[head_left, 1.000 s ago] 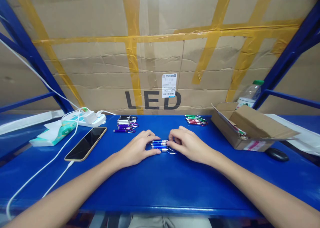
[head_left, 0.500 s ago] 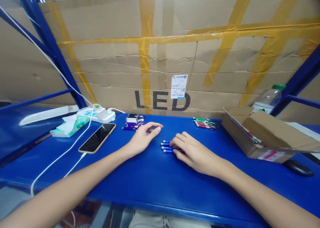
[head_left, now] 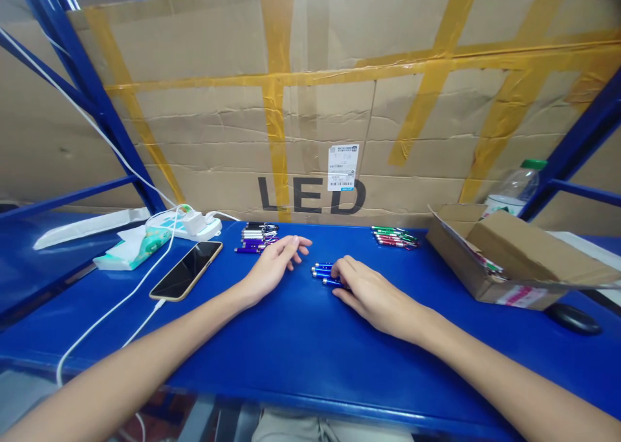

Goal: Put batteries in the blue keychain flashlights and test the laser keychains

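Note:
Several slim blue metal penlights [head_left: 321, 270] with silver ends lie side by side at the middle of the table. My right hand [head_left: 371, 290] reaches over them from the right, its thumb and fingers closed on the nearest blue penlight [head_left: 330, 282], which sits slightly apart from the others. The fingers cover the penlights' right ends. To the left, my left hand [head_left: 276, 263] hovers half-curled with its fingers apart and nothing in it. Just behind it is a row of purple, white and black penlights [head_left: 257, 236]. Green and red penlights [head_left: 394, 237] form another group at the back right.
An opened cardboard box [head_left: 490, 291] stands at the right, beside a black computer mouse [head_left: 573, 318] and a plastic bottle [head_left: 519, 186]. On the left lie a charging phone [head_left: 187, 270], a tissue pack [head_left: 133, 248] and a power strip [head_left: 208, 228]. Large cardboard [head_left: 233, 138] walls the back.
The nearest blue penlight has shifted right, away from the row, with my right hand on it. My left hand's fingers have spread somewhat. The whole view has shifted slightly.

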The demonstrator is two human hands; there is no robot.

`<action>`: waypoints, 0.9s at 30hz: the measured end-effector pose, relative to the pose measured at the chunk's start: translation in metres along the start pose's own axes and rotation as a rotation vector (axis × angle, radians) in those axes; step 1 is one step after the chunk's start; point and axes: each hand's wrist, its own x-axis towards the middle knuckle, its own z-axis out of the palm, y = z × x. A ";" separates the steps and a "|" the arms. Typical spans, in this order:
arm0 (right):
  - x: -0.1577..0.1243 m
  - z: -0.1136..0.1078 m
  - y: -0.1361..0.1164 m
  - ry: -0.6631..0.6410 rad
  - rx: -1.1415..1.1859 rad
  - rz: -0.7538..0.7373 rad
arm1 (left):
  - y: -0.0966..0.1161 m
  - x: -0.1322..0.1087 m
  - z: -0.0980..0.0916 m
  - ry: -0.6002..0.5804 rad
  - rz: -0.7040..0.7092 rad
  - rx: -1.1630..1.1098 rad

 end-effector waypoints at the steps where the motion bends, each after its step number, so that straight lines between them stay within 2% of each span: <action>1: 0.001 0.001 0.002 0.004 -0.012 0.013 | 0.000 0.000 0.000 -0.001 -0.001 0.001; 10: 0.000 0.000 -0.001 -0.009 -0.114 0.020 | 0.003 -0.001 0.001 -0.002 0.005 -0.016; 16: 0.005 -0.003 0.000 0.229 0.146 0.047 | 0.005 -0.001 0.001 0.017 -0.041 -0.085; 19: 0.008 -0.007 0.000 0.287 0.188 0.027 | 0.008 -0.001 0.000 0.013 -0.086 -0.160; 22: 0.008 -0.011 -0.004 0.261 0.209 0.071 | 0.011 -0.002 0.000 -0.001 -0.107 -0.241; 27: 0.006 -0.011 -0.007 0.113 0.190 0.182 | 0.016 -0.004 -0.002 -0.052 -0.124 -0.378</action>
